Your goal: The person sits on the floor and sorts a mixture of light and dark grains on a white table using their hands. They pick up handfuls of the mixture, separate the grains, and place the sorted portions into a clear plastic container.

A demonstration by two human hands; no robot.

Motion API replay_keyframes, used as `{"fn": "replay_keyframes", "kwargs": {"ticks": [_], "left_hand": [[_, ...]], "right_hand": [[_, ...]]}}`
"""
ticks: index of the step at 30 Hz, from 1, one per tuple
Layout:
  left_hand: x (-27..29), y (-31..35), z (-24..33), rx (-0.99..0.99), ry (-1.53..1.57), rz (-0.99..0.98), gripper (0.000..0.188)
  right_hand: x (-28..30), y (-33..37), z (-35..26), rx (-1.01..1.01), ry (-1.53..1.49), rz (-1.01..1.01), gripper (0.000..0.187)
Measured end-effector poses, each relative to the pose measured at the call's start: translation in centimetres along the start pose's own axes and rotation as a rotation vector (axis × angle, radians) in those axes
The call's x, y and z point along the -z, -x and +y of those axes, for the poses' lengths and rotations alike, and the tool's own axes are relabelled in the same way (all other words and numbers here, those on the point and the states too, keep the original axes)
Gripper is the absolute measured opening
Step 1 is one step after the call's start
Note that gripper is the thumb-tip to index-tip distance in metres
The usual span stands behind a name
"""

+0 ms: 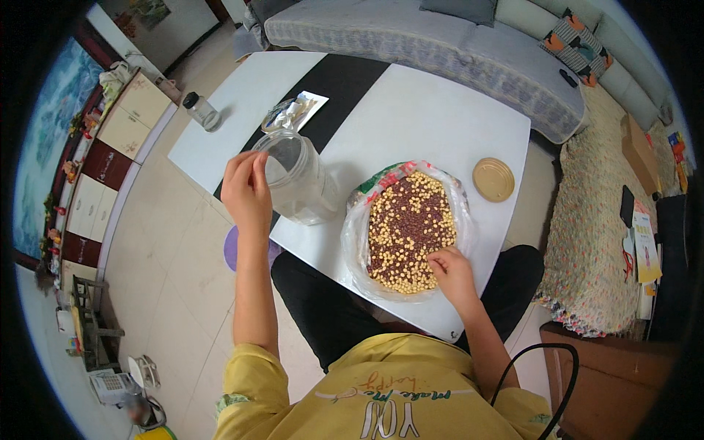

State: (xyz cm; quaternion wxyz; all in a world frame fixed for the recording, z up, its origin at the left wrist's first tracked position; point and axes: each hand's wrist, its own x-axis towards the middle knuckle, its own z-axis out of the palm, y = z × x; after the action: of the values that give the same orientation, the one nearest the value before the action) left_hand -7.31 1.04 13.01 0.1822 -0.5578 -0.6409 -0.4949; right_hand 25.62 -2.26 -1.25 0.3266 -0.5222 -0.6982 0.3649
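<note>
One long, blue-grey fabric sofa (367,33) spans the top of the view, beyond a white, angular-edged table (440,95) crossed by a broad black stripe. At the table's near edge sits a person in a yellow printed shirt (411,359) and black trousers (312,304), one knee on each side of the table's near corner. On the table before them, a wide-open, translucent white plastic bag (357,249) with red and green print lies filled with a mix of beans. Left of it, a tall, clear plastic jar (312,194) stands uncapped. The two hands are well apart. The left hand (246,183) is at the jar's rim, fingers drawn together; whether it grips the rim or holds something cannot be told. The right hand (453,279) is at the lower right of the beans, fingertips bunched, their contents hidden. Behind the jar lies a shiny silver foil packet (312,108); farther left stands a small, clear jar with a black lid (204,114). Right of the bag rests a round, gold-brown lid (493,180). Smallest are the pale yellow, round beans (407,282) scattered among tiny, dark red beans (412,213).
</note>
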Motion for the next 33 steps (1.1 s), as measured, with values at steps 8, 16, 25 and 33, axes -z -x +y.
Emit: {"fn": "replay_keyframes", "kwargs": {"ticks": [8,16,25,33], "left_hand": [[-1.9,14.1,5.5,-0.064,0.31,-0.818,0.028],[-4.7,16.4,5.0,0.179,0.053,-0.891,0.038],[-4.6,14.4,5.2,0.188,0.061,-0.968,0.037],[-4.2,17.0,4.8,0.09,0.169,-0.836,0.027]], "right_hand": [[0.3,-0.1,-1.6,0.025,0.063,0.034,0.022],[0.6,-0.9,-0.5,0.02,0.34,0.053,0.047],[2.1,-3.0,-1.3,0.01,0.431,-0.015,0.051],[0.3,-4.7,-1.0,0.167,0.229,-0.017,0.014]]}}
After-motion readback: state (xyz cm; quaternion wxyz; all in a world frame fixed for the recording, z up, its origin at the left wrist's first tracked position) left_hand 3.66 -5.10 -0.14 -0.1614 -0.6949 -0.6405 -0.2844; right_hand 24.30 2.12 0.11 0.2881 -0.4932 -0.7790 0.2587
